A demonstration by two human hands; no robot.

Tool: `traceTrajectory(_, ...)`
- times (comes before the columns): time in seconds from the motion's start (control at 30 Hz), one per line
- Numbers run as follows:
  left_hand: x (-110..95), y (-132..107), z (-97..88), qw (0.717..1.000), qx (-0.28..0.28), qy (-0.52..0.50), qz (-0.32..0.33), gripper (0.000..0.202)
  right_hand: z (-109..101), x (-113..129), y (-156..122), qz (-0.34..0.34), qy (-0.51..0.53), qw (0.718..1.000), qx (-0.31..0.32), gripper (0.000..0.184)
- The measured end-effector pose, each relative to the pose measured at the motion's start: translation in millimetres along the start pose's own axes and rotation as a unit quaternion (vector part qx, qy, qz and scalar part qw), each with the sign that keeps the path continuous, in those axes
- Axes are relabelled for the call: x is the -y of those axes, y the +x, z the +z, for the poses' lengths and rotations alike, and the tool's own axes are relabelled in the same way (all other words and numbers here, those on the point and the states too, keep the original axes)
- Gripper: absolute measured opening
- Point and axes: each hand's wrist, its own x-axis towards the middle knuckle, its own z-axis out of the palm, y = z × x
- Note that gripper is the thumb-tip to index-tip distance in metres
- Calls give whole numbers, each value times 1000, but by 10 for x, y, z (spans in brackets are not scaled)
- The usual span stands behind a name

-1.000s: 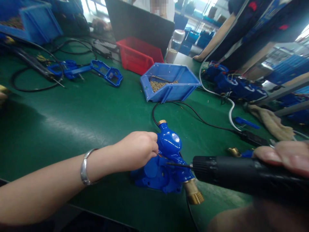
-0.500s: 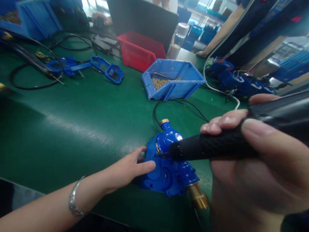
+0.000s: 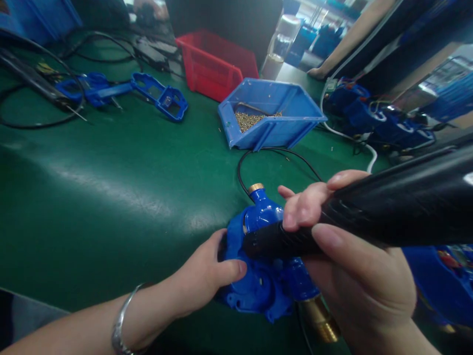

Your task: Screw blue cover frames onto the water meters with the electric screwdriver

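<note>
A blue water meter (image 3: 258,291) with brass threaded ends lies on the green table. My left hand (image 3: 207,268) is closed round its left edge, the thumb on top and the other fingers mostly hidden behind. In my right hand (image 3: 354,261) is a black electric screwdriver (image 3: 402,197), gripped near its front end. The screwdriver's nose rests at the meter's upper face, and its bit is hidden there. One threaded end (image 3: 325,323) points toward the lower right, partly behind my right hand.
Behind the meter stands a blue bin (image 3: 284,130) of small brass-coloured screws, with a red bin (image 3: 210,69) beyond. Blue plastic frames (image 3: 158,96) and another screwdriver (image 3: 33,79) lie left. Wired blue units (image 3: 369,111) sit right, near a person's arm (image 3: 354,39).
My right hand has brought the screwdriver left and closer in, so its bit no longer shows. My left hand still holds the meter. The view has shifted slightly.
</note>
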Motion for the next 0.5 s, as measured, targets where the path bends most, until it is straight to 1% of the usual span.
traceTrajectory(0.13,1,3,-17,1000,8,4,6,74,-8,-33,7,-9,-9,1000,22,34)
traceTrajectory(0.2,-3,3,-23,1000,14,2,11,73,5,-37,10,-6,-6,1000,22,35)
traceTrajectory(0.37,-2,0,-20,1000,11,4,9,72,44,-38,8,-11,-14,1000,-5,35)
traceTrajectory(0.5,13,-8,4,1000,-11,19,7,74,57,-89,24,-19,-10,999,-26,37)
